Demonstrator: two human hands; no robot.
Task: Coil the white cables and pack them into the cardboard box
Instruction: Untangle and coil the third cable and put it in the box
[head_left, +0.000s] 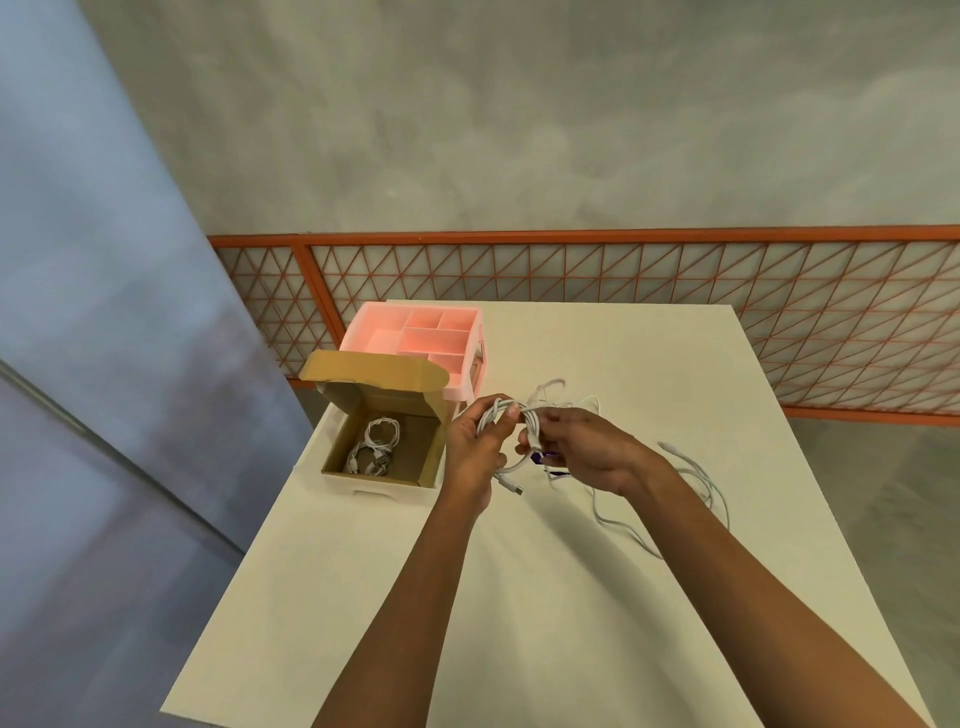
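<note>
My left hand (472, 452) and my right hand (587, 452) both grip a coil of white cable (511, 423) above the white table (519, 597); one plug end hangs below the left hand. To the left stands the open cardboard box (431, 457), its lid folded back, with coiled white cables (376, 444) lying inside. More loose white cable (696, 483) sprawls on the table right of my right hand, and a tangle (556, 392) lies just behind both hands.
A pink compartment organiser (415, 338) stands behind the box at the table's far left. Something small and purple (548, 460) shows under my right hand. Beyond the table runs an orange lattice railing (623, 280). The table's left edge is close beside the box.
</note>
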